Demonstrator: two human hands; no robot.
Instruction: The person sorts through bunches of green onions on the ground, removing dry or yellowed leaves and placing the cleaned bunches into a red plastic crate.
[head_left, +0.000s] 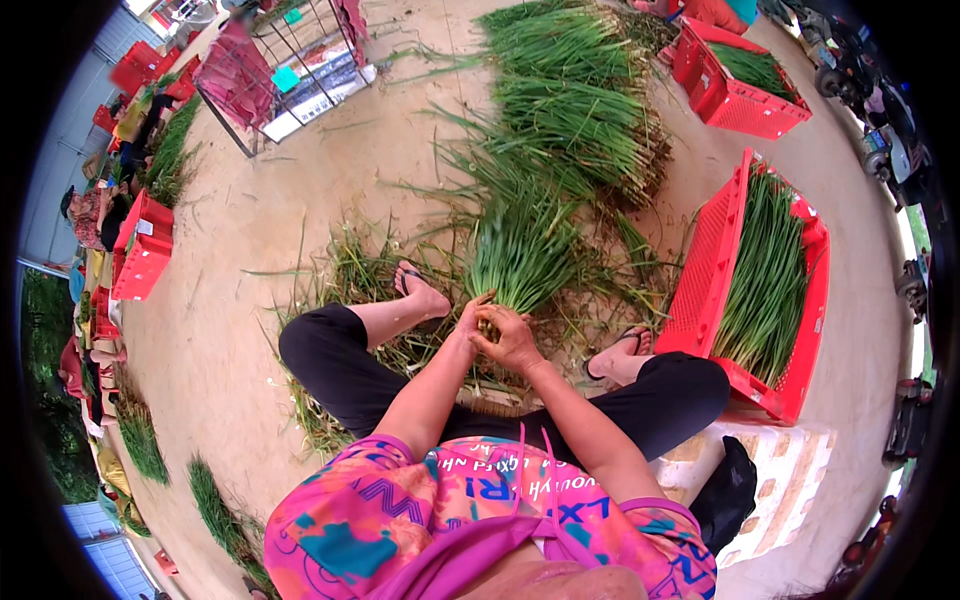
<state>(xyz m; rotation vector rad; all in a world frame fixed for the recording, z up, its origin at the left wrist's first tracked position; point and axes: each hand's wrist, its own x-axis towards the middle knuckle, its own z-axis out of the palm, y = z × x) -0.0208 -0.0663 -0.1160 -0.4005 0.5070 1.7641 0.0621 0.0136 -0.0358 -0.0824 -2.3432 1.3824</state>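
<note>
Between my knees, my left hand (477, 315) and my right hand (510, 336) meet at the root end of a bunch of long green stalks (521, 255), which look like chives or scallions. The left hand is closed around the base of the bunch. The right hand's fingers are bent against the same base, touching the left; whether they pinch any stalk is hidden. The leaves fan out away from me over the floor. Just beyond lies a large heap of the same greens (574, 112), roots towards the right.
Trimmed leaves and debris (352, 262) lie around my feet. A red plastic crate (694, 277) of greens leans at my right; another red crate (757, 112) stands beyond. A metal rack (255, 82) is at the upper left. Other people work along the far left.
</note>
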